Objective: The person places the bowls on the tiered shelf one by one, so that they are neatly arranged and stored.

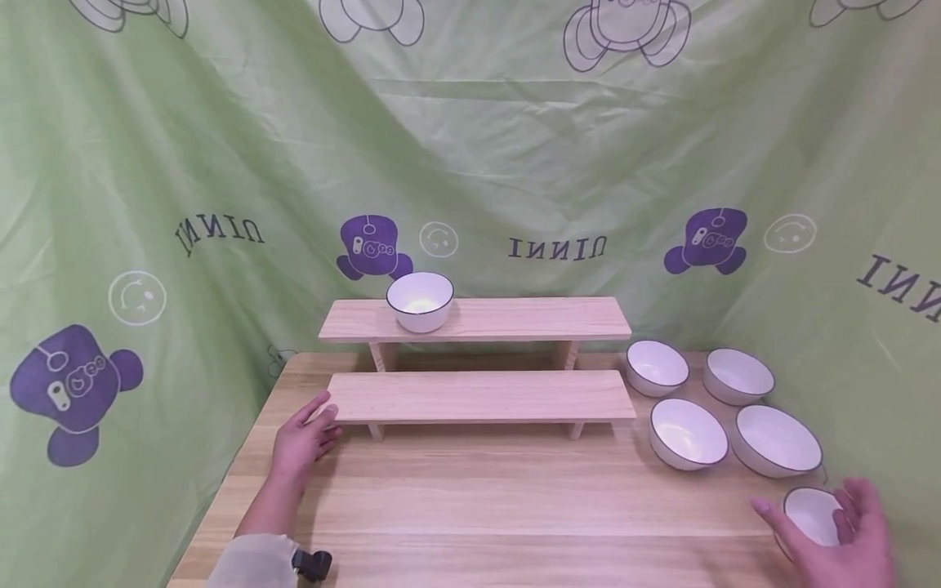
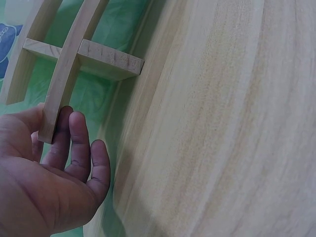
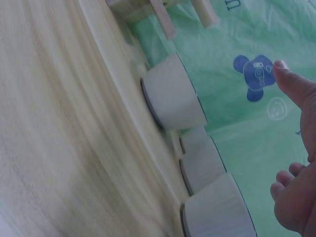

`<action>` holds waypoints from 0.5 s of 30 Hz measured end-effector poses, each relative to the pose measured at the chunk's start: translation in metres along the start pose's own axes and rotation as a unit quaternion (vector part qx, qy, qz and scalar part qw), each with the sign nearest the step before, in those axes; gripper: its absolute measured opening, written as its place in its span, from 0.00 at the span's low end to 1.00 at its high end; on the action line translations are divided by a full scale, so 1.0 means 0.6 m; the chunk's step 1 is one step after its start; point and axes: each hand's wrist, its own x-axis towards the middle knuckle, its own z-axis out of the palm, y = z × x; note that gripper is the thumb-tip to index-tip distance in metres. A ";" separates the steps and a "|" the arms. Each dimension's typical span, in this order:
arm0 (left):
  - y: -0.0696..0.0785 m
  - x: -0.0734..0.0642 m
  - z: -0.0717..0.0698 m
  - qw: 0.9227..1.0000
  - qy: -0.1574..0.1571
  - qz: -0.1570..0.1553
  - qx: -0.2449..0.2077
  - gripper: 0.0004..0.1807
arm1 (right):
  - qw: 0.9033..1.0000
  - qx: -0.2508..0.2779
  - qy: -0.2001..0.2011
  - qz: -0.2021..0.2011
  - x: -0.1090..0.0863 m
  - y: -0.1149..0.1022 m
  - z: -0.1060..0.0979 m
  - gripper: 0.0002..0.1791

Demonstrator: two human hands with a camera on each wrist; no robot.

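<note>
In the head view my left hand (image 1: 301,445) is at the left end of the lower board of a two-step wooden shelf (image 1: 478,396). The left wrist view has the board's end (image 2: 52,123) between the thumb side and the curled fingers. At the lower right, my right hand (image 1: 845,539) hovers with thumb and fingers spread above a white dark-rimmed bowl (image 1: 809,514), partly hiding it. No contact with that bowl is plain. In the right wrist view the thumb stands apart from the fingers (image 3: 284,180). Another white bowl (image 1: 421,304) sits on the upper board, left of its middle.
More white bowls stand on the wooden table (image 1: 515,498) right of the shelf: a back pair (image 1: 657,369) and a nearer pair, including one bowl (image 1: 689,435) close to the shelf's end. A green printed curtain (image 1: 470,163) hangs behind and at both sides.
</note>
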 end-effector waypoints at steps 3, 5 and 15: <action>0.003 0.000 0.001 1.000 -0.001 0.002 0.005 0.37 | 1.000 0.008 0.014 0.001 0.003 0.005 -0.004 0.64; 0.004 0.000 0.002 1.000 -0.002 0.004 0.007 0.37 | 1.000 0.010 0.025 0.003 0.004 0.008 -0.006 0.64; 0.000 0.002 -0.001 1.000 0.001 0.001 0.006 0.36 | 0.996 -0.051 0.065 0.029 0.013 0.024 -0.018 0.67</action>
